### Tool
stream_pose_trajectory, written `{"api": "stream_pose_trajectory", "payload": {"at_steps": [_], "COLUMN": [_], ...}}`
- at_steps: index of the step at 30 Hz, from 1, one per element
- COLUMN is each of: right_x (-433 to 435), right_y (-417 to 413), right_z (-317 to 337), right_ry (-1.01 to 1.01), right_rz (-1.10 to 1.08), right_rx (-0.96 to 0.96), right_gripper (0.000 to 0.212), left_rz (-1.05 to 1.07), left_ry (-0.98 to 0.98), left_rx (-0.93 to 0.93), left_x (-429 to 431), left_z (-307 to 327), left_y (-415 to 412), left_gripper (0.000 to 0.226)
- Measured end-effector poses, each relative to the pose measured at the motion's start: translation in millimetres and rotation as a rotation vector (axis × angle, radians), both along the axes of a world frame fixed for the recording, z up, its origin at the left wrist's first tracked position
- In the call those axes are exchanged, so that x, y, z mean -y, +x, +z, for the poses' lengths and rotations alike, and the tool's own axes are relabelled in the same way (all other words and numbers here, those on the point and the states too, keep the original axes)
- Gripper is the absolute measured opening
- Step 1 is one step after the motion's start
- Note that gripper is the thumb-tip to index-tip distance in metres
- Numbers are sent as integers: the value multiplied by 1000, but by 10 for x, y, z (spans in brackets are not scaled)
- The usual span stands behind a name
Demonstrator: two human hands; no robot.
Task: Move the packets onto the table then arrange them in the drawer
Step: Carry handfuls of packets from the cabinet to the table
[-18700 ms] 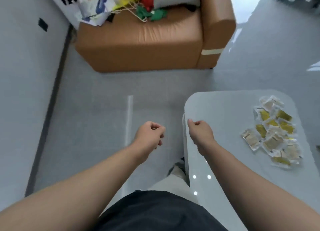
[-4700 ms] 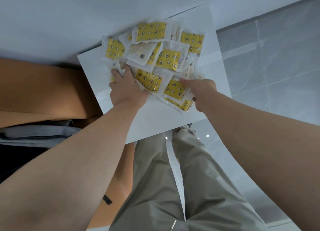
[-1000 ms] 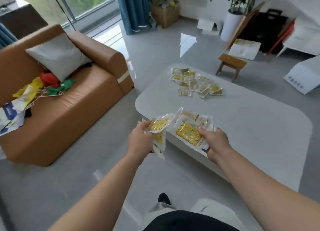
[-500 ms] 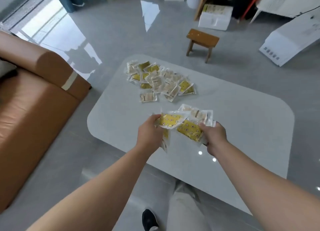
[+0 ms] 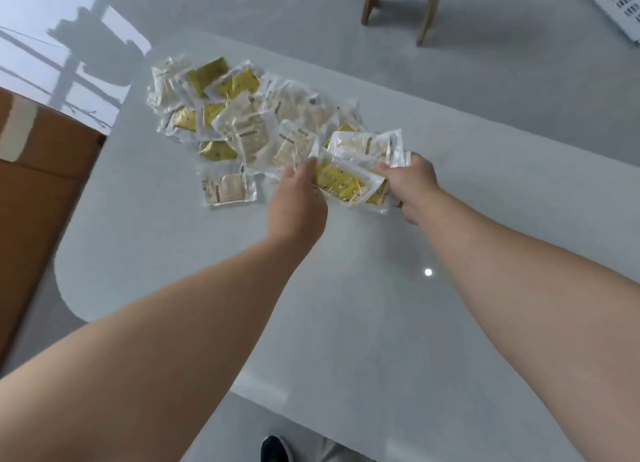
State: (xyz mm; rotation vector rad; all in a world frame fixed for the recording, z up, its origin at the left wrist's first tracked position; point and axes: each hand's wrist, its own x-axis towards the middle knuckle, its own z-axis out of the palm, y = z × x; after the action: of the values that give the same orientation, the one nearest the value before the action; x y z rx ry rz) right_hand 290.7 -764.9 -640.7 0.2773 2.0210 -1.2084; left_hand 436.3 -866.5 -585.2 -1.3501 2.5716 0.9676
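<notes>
Seen from above, a person's two bare forearms reach forward over a pale grey table (image 5: 346, 323) with rounded corners. Both hands hold one loose bundle of packets (image 5: 349, 181) just above the tabletop: the left hand (image 5: 298, 201) pinches the bundle's left edge with curled fingers, and the right hand (image 5: 410, 184) grips its right edge, thumb on top. The bundle is a mix of clear wrappers, some with yellow patterned contents, some pale. Just beyond the hands, towards the table's far left corner, a larger pile of packets (image 5: 242, 115) lies spread and overlapping on the surface, touching the near edge of the held bundle. A single pale packet (image 5: 227, 188) lies flat beside the pile, just left of the left hand. At the left edge stands a brown sofa arm (image 5: 34, 184). Beyond the table, the legs of a wooden stool (image 5: 398, 7) stand on the glossy grey floor (image 5: 519, 63). A dark shoe (image 5: 275, 449) shows at the bottom edge.
</notes>
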Motion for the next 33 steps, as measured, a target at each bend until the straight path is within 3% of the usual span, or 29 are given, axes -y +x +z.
{"api": "stream_pose_trajectory", "payload": {"at_steps": [4, 8, 11, 15, 19, 23, 29, 33], "right_x": [287, 443, 452, 368, 393, 409, 273, 156], "right_y": [-304, -488, -524, -480, -375, -335, -166, 140], "right_z": [-349, -500, -570, -629, -660, -571, -77, 403], "right_ry": [14, 145, 274, 447, 458, 479, 610, 475], "right_rz": [100, 235, 288, 425, 443, 432, 527, 441], "right_rx": [-4, -146, -210, -352, -383, -331, -260, -139], "right_gripper": [28, 25, 46, 60, 59, 58, 65, 33], "left_rz": [-148, -318, -374, -419, -379, -446, -459, -428], "left_ry": [-130, -211, -253, -237, -151, -9, 71, 108], "left_rx": [94, 277, 366, 436, 408, 346, 317, 340], "left_x": [161, 192, 113, -91, -134, 9, 142, 83], "left_z": [-388, -663, -877, -1140, -1218, -1050, -445, 161], "left_y": [-363, -588, -655, -591, -564, -524, -200, 323], "left_gripper": [61, 64, 72, 83, 93, 104, 98, 87]}}
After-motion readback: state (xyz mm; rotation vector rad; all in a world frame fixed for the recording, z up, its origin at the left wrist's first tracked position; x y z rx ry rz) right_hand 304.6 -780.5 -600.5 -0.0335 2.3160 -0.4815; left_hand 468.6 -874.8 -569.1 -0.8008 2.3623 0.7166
